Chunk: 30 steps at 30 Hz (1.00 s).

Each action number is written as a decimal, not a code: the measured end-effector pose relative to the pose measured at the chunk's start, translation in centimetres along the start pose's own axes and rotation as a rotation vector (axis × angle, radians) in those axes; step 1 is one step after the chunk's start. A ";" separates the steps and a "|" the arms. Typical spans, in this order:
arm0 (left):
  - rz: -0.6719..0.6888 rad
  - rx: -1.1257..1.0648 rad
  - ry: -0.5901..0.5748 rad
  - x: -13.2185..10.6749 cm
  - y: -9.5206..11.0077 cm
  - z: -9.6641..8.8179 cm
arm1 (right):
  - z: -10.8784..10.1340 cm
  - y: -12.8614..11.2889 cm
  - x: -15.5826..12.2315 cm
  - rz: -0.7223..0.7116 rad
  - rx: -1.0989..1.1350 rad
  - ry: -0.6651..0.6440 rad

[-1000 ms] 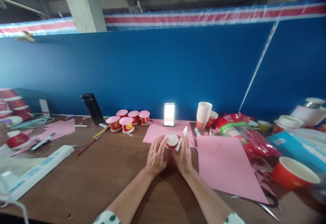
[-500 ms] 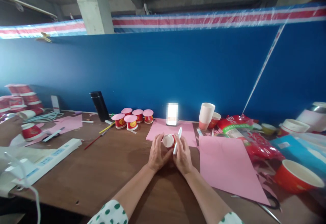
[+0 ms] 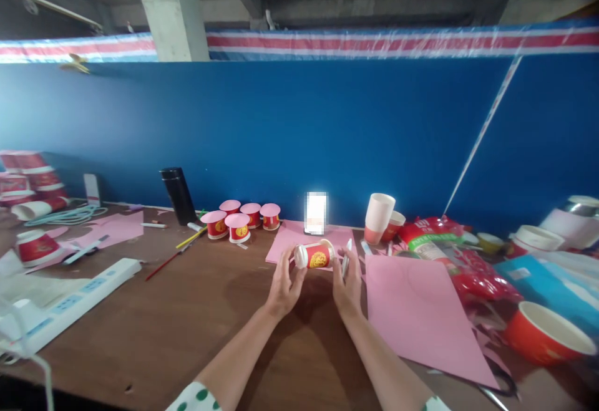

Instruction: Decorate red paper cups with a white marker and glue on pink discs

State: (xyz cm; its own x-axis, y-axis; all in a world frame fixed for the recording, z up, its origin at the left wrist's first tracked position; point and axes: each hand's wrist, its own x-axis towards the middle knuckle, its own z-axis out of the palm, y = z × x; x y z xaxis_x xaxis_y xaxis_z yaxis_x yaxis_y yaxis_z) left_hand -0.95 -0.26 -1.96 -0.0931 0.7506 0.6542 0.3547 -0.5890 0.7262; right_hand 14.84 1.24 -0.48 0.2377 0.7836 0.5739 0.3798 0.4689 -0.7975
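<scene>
A red paper cup (image 3: 319, 256) with a yellow emblem lies on its side between my hands, just above the table. My left hand (image 3: 283, 285) holds its base end, thumb and fingers on either side. On the rim side, my right hand (image 3: 347, 286) has its fingertips near or against the cup; exact contact is hard to tell. Tucked in the fingers of that hand is a slim white pen-shaped stick (image 3: 347, 256), partly hidden. Behind the cup lies pink paper (image 3: 281, 241) with a lit phone (image 3: 316, 214) standing on it.
Several red cups topped with pink discs (image 3: 238, 229) stand left of the phone. A black flask (image 3: 178, 196), thin brushes (image 3: 168, 262) and a white power strip (image 3: 75, 302) are farther left. To the right are a pink sheet (image 3: 421, 311), stacked white cups (image 3: 379, 217) and an orange bowl (image 3: 547, 333).
The cup has turned from its end facing me to lying sideways, showing its emblem. My hands have moved apart, and the white stick stays in my right hand.
</scene>
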 end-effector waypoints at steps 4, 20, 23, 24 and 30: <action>0.094 0.097 -0.016 -0.2 -0.1 0.2 | 0.1 0.1 0.1 -0.016 -0.001 0.016; 0.218 0.362 -0.027 0.3 1.3 -0.6 | 0.3 -0.4 -0.4 -0.013 0.043 -0.091; 0.216 0.349 -0.014 0.4 1.2 -0.6 | 0.3 -0.3 -0.4 -0.018 0.048 -0.100; 0.204 0.331 -0.010 0.4 1.1 -0.6 | 0.3 -0.2 -0.4 -0.020 0.048 -0.101; 0.087 0.151 0.014 0.3 0.0 -0.3 | 0.4 0.0 -0.6 -0.050 0.056 -0.103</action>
State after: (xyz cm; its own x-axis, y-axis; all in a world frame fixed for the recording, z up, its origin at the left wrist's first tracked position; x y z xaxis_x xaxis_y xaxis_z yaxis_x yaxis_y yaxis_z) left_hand -1.25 -0.11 -1.68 -0.0681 0.6941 0.7167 0.4972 -0.5992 0.6276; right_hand 14.34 0.97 -0.87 0.1259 0.7949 0.5936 0.3381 0.5282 -0.7789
